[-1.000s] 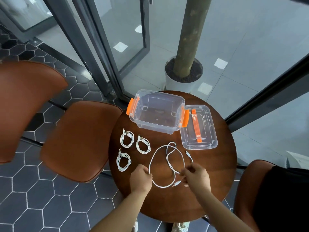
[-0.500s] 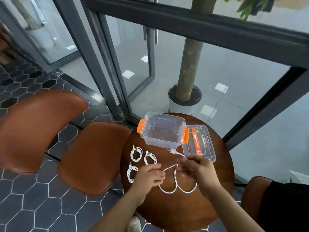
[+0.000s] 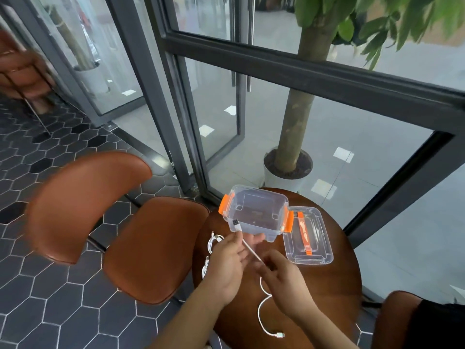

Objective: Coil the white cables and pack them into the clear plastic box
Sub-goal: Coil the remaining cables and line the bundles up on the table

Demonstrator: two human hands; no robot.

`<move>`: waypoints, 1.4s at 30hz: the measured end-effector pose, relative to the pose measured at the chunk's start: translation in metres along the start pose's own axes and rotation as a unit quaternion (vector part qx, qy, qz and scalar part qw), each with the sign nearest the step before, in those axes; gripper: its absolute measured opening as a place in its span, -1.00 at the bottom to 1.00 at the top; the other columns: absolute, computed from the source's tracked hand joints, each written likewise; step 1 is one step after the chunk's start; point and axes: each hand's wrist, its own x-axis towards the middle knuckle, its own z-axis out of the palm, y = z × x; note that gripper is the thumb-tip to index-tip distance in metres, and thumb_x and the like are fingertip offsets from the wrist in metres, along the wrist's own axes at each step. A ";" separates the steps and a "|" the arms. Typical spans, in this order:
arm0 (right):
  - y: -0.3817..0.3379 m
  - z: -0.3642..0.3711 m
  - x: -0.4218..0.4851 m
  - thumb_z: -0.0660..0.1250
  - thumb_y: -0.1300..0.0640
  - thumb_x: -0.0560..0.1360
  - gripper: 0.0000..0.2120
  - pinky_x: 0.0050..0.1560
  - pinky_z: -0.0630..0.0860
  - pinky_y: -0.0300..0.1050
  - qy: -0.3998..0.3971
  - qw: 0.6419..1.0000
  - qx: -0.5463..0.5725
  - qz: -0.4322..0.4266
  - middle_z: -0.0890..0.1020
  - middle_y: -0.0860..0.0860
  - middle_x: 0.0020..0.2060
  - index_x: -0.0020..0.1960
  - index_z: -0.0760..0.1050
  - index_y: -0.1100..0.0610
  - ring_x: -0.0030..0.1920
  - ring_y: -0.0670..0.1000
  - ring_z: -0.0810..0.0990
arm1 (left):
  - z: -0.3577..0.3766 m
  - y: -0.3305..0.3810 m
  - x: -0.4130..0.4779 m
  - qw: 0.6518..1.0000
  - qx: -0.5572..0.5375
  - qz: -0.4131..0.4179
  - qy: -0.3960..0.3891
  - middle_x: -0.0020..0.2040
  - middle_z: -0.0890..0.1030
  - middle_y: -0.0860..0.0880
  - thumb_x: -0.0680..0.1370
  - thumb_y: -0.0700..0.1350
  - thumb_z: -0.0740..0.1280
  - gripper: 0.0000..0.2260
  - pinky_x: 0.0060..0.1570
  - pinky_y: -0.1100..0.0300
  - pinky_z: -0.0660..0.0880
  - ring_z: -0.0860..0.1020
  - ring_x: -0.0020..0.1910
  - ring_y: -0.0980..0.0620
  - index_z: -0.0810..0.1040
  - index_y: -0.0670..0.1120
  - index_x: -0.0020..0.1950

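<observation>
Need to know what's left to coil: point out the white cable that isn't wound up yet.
The long cable stretched between the left hand and right hand; the coiled cables lie bundled on the table.

The long white cable (image 3: 252,253), earlier spread in a wide loop on the round wooden table (image 3: 334,280), has been lifted and pulled out straighter between the left hand (image 3: 226,263) and right hand (image 3: 284,280); its USB plug now sticks up beside the clear plastic box (image 3: 256,212).

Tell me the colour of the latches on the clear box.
Orange latches, shown in the head view.
</observation>
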 end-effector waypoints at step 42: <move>-0.045 -0.013 0.017 0.36 0.07 0.58 -0.85 -0.28 0.59 -0.14 0.012 0.998 0.005 -0.056 0.66 -0.12 -0.37 -0.10 0.44 -0.12 -0.37 -0.11 0.64 | 0.005 0.037 -0.009 0.995 -0.071 -0.071 0.023 0.13 0.68 -0.28 0.67 -0.14 0.16 -0.72 0.17 -0.05 0.53 0.69 0.05 -0.18 0.53 -0.29 0.23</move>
